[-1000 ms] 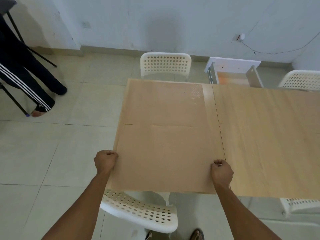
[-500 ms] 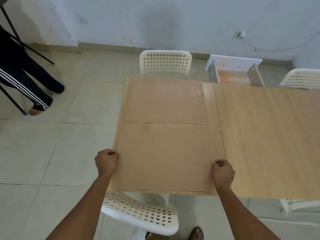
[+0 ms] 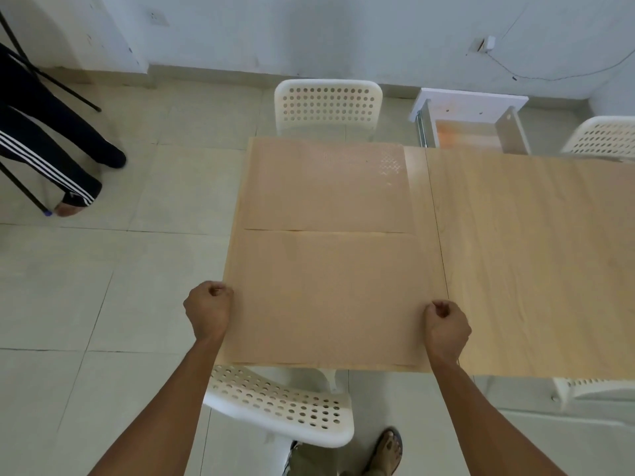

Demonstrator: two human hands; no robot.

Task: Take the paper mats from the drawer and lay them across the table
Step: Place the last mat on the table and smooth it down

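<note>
Two brown paper mats lie on the left end of the light wooden table [image 3: 529, 255]. The far paper mat [image 3: 326, 187] rests flat by the far edge. The near paper mat [image 3: 326, 297] reaches to the table's front edge, its far edge meeting the other mat. My left hand [image 3: 208, 310] is clenched on the near mat's left edge. At that mat's right edge my right hand [image 3: 446, 326] grips it in a fist. The open white drawer [image 3: 470, 104] stands out from the table's far side, with an orange-brown sheet inside.
A white perforated chair [image 3: 328, 106] stands at the far side, another chair [image 3: 285, 410] is below the front edge between my arms, a third chair [image 3: 604, 135] is at the far right. A person's legs in black striped trousers [image 3: 44, 146] stand at the left beside black stand legs.
Both hands have slid the near mat a little forward on the table; its far edge now meets the far mat's edge in one straight line instead of overlapping it.
</note>
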